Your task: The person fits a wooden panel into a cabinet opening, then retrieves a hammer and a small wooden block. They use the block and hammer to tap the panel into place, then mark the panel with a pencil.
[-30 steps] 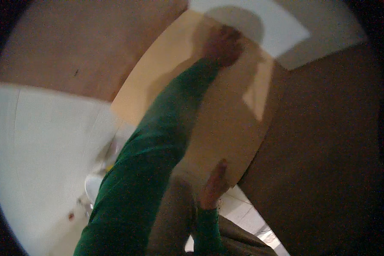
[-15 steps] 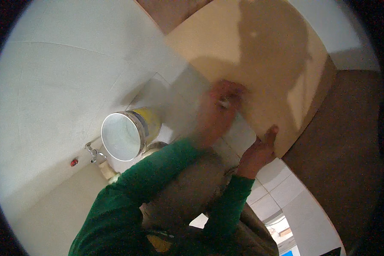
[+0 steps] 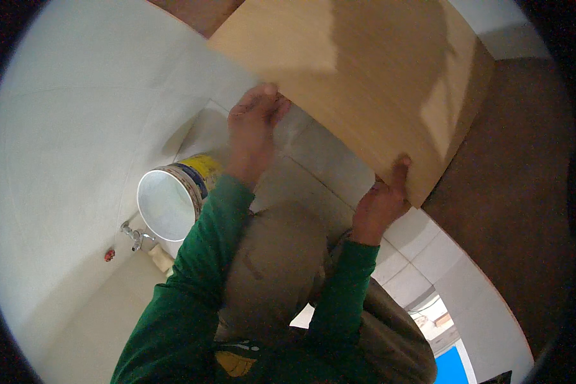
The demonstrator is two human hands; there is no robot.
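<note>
Clamping wooden board (image 3: 390,77) along near edge, beside brown panel (image 3: 499,185) and over tiled floor (image 3: 333,166), with left grip (image 3: 256,118) and right grip (image 3: 383,200) both closed on it, probably risking tilt or scraped panel from uneven pull or loosened hold.

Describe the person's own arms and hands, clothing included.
Both arms wear long, plain green sleeves, the left sleeve and right sleeve creased and ending near the wrists. The left hand and right hand are bare, without gloves.
</note>
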